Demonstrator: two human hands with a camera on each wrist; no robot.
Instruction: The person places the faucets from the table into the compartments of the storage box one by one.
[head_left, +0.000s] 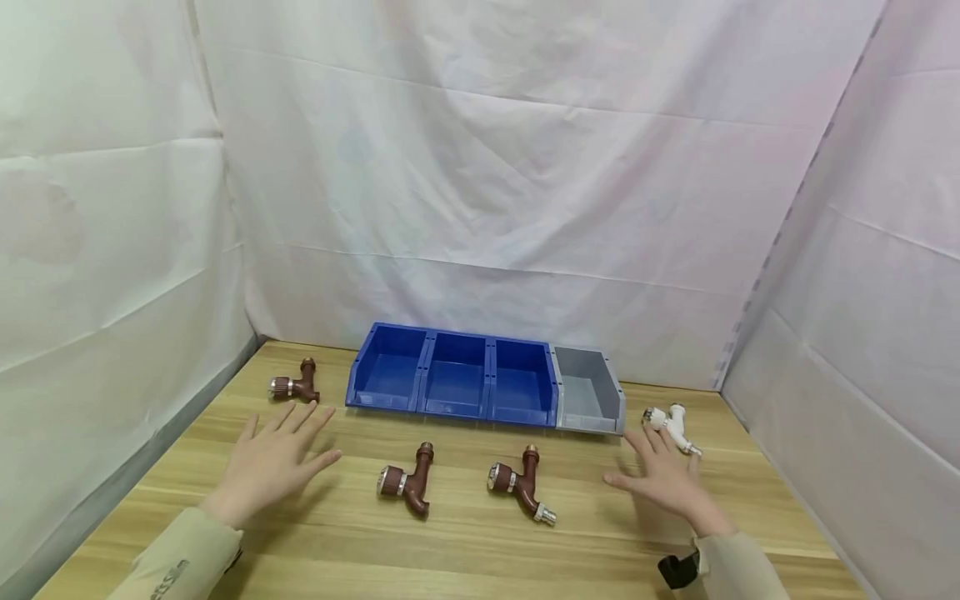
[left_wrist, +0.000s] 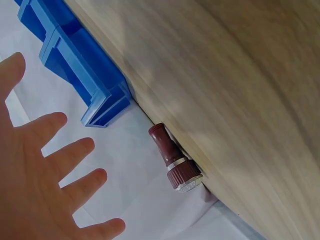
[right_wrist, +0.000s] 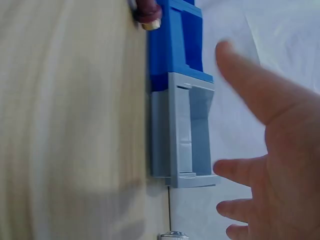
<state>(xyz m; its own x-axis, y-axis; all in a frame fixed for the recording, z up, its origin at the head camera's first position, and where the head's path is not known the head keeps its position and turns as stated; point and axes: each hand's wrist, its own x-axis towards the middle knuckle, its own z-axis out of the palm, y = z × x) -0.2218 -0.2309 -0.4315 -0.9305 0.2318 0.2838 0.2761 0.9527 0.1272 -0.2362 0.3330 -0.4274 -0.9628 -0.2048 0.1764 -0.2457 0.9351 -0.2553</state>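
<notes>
Two hands, the left hand (head_left: pixel 273 467) and the right hand (head_left: pixel 667 482), extend over the table (head_left: pixel 465 554). I read both as spread, fingers straight, with no object in either grasp. At the left hand, the left wrist view shows a gap between its fingers and the far brown tap (head_left: pixel 303 387). At the right hand, the fingers overlap the white tap (head_left: pixel 678 427) in the head view; I cannot confirm contact.

Governing relation, by my judgement: each outer tap lies just beyond the fingertips of the hand on its own side.

- Far brown tap: forward of the left hand; body running roughly away from the near edge, ribbed handle pointing left. Nearer hand: left.
- White tap: forward and slightly outward of the right hand; body slanting from its far end to a spout at near right, handle toward the left. Nearer hand: right.

Between the hands I locate a plain-spout brown tap (head_left: pixel 418 481) and, to its right, a chrome-spout brown tap (head_left: pixel 526 482), both handles pointing left.

Beyond these stand three blue bins (head_left: pixel 453 410) in a row, with a grey bin (head_left: pixel 589 423) adjoining at the right end.
</notes>
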